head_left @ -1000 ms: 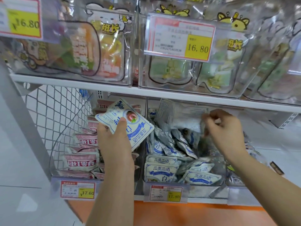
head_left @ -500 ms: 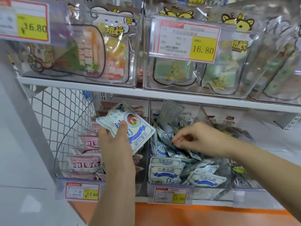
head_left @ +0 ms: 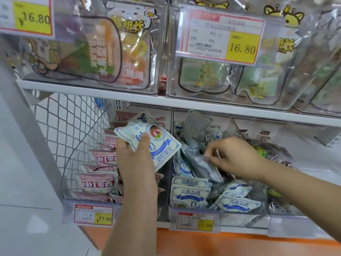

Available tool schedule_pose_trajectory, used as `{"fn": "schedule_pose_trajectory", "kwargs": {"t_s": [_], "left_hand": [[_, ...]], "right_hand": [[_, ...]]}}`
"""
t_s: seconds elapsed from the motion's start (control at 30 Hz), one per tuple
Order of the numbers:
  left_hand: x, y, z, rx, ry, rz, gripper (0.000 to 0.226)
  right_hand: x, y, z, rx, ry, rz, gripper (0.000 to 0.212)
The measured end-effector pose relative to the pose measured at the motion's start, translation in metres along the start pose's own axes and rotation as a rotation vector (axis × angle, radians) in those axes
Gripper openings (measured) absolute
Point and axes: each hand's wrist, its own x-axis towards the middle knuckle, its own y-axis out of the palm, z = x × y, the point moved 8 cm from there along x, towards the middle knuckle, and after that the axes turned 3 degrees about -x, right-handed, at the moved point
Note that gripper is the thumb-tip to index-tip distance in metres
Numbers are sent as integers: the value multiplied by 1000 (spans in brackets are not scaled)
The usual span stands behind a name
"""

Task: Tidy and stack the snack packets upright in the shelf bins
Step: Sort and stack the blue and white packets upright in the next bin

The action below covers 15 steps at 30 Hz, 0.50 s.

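My left hand (head_left: 135, 161) grips a blue-and-white snack packet (head_left: 162, 145), held tilted in front of the divider between the lower shelf's left and middle bins. My right hand (head_left: 234, 157) reaches into the clear middle bin (head_left: 239, 219) and pinches the edge of a silvery packet (head_left: 201, 165) lying back side up. Several more blue-and-white packets (head_left: 190, 195) lie jumbled in that bin, some flat at the front, one standing back side out at the rear (head_left: 198, 124).
The left bin (head_left: 73, 204) holds several pink packets (head_left: 97, 182) in a leaning row. A bin to the right holds dark packets (head_left: 276, 154). A shelf board (head_left: 129, 97) hangs low over the bins, with clear bins of large pouches above. A wire mesh panel (head_left: 60, 126) closes the left side.
My right hand came down from the back of the middle bin to its centre and took hold of a silvery packet. My left hand kept its packet in about the same place.
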Motion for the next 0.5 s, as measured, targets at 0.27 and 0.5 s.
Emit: {"fn": "schedule_pose_trajectory", "kwargs": {"t_s": [0.27, 0.5], "left_hand": [[-7, 5, 1, 4, 24, 14, 24], [-10, 5, 0, 1, 17, 30, 29]], "right_hand": [[-48, -57, -28, 321, 149, -767, 7], [9, -10, -46, -93, 139, -90, 20]]}}
